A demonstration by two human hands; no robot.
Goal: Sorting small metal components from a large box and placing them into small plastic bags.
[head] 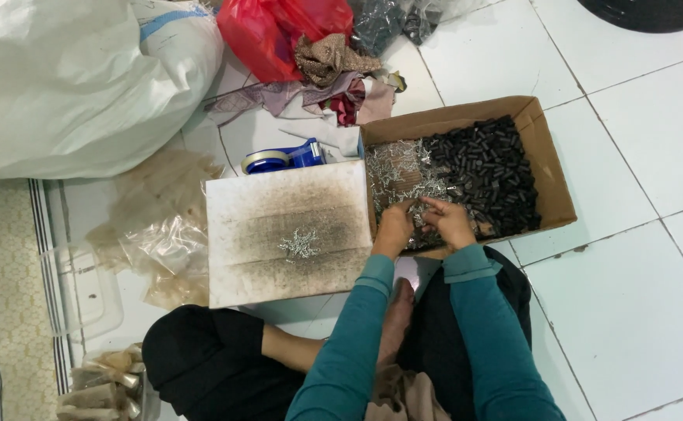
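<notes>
- Left hand (395,226) and right hand (449,221), fingers curled, pinch among small silver metal clips (394,173) inside an open brown cardboard box (548,156).
- Black cylindrical pieces (488,173) fill the box's right side; picking from the near edge probably keeps the piles apart.

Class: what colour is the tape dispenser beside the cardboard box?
Blue; the tape dispenser shows best in the head view.

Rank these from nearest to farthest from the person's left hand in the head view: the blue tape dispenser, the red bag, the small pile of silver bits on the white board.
From the left hand:
1. Silver pile, just left of it on the white board.
2. Tape dispenser, up and left, beyond the board.
3. Red bag, farthest, at the top.
</notes>
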